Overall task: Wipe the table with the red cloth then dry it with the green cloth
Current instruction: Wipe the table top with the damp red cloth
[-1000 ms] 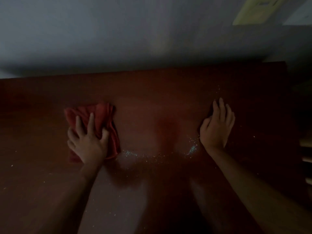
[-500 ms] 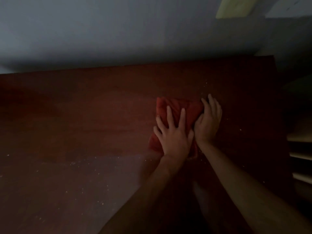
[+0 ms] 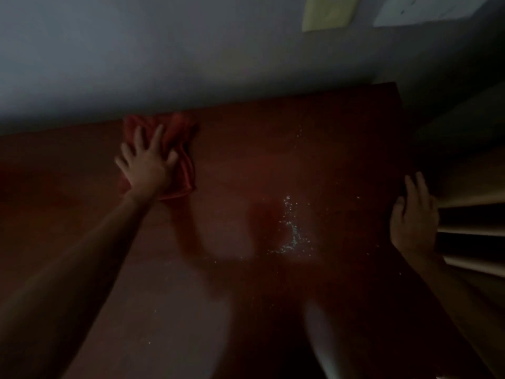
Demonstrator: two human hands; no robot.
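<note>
Pressing flat with fingers spread, the left hand (image 3: 147, 168) lay on the red cloth (image 3: 180, 157), which sat bunched on the table (image 3: 341, 149) at its far edge, against the wall (image 3: 191, 56). Part of the cloth stuck out beyond the fingertips and to the hand's right. The right hand (image 3: 414, 217) rested open and empty at the table's right edge — fingers loosely extended, holding nothing. Between the hands, nearer the right one, pale crumbs (image 3: 291, 228) were scattered on the dim tabletop — the light was too low to tell more.

Left hand (image 3: 147, 165) with red cloth (image 3: 175, 149) now far-left; right hand (image 3: 414, 217) at table's right edge.
</note>
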